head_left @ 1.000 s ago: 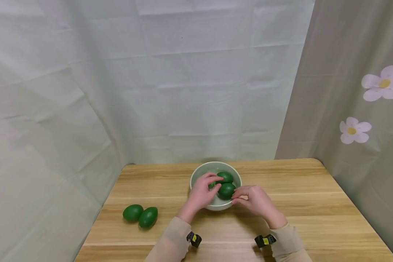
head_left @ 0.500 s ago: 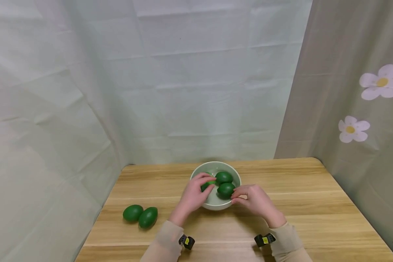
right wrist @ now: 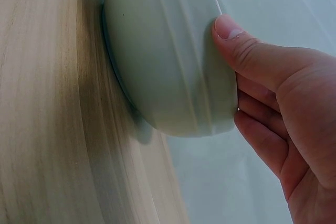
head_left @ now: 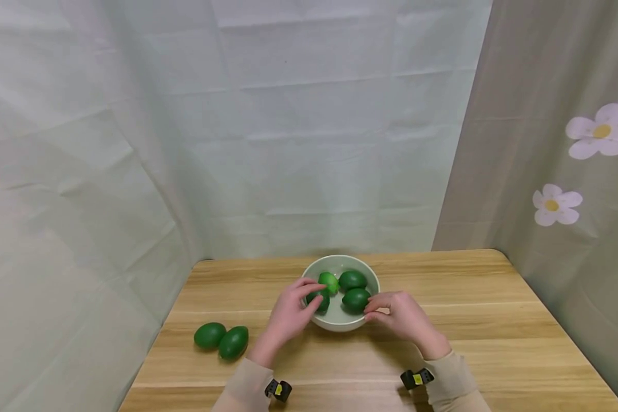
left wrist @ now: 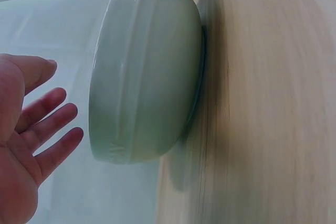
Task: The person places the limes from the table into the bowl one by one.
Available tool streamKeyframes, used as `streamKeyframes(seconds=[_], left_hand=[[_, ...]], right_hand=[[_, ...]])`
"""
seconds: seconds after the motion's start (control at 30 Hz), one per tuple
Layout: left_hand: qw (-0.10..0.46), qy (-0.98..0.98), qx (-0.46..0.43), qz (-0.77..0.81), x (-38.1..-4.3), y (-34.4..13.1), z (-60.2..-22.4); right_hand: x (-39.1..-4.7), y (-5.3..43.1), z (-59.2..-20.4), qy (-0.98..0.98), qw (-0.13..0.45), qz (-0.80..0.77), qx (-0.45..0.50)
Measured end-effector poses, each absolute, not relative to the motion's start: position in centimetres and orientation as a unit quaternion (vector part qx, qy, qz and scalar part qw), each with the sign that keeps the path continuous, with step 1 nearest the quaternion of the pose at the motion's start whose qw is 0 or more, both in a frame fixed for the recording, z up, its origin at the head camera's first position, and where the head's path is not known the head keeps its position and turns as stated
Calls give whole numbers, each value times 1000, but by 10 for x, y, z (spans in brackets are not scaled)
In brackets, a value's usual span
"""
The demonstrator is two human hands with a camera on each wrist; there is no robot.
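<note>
A pale green bowl (head_left: 340, 327) stands near the table's far edge. Inside it sit a bright green lime (head_left: 329, 281) and dark green oval fruits: one at the back right (head_left: 352, 280), one at the front right (head_left: 356, 300) and one at the left (head_left: 319, 301). My left hand (head_left: 291, 309) hovers at the bowl's left rim, overlapping the left fruit in the head view. Its fingers are spread apart from the bowl's wall in the left wrist view. My right hand (head_left: 399, 313) grips the right rim, thumb (right wrist: 229, 31) against the outer wall.
Two more dark green oval fruits, one (head_left: 209, 335) beside the other (head_left: 233, 343), lie together on the left of the wooden table (head_left: 494, 332). Pale curtains (head_left: 329, 143) hang behind the table. A flowered curtain (head_left: 556, 246) hangs on the right.
My left hand has drawn back leftward from the bowl's middle to its left rim, uncovering the lime and the left dark fruit. My right hand keeps its place on the rim.
</note>
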State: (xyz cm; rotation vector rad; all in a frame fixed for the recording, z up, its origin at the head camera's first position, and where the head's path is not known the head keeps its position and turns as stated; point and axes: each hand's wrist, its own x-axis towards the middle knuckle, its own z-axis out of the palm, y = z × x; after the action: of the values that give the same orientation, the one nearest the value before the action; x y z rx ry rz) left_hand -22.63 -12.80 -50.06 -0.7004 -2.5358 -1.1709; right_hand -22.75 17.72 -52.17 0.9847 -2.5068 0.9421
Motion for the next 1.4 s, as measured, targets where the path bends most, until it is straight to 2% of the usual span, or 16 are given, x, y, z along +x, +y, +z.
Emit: streamKeyframes(seconds=[0.77,1.07,1.4], left_hand=[[139,-883,-225,-388,-200,-169,-512],[145,-905,-179,-356,-187,-195,-516],[179,-920,-158,-311,-170,-228,-522]], right_hand=[[-227,178,-522,-871,147,322,342],[-226,177,-522,-868,154,321,347],[-227,177,-521,-872,137,321,343]])
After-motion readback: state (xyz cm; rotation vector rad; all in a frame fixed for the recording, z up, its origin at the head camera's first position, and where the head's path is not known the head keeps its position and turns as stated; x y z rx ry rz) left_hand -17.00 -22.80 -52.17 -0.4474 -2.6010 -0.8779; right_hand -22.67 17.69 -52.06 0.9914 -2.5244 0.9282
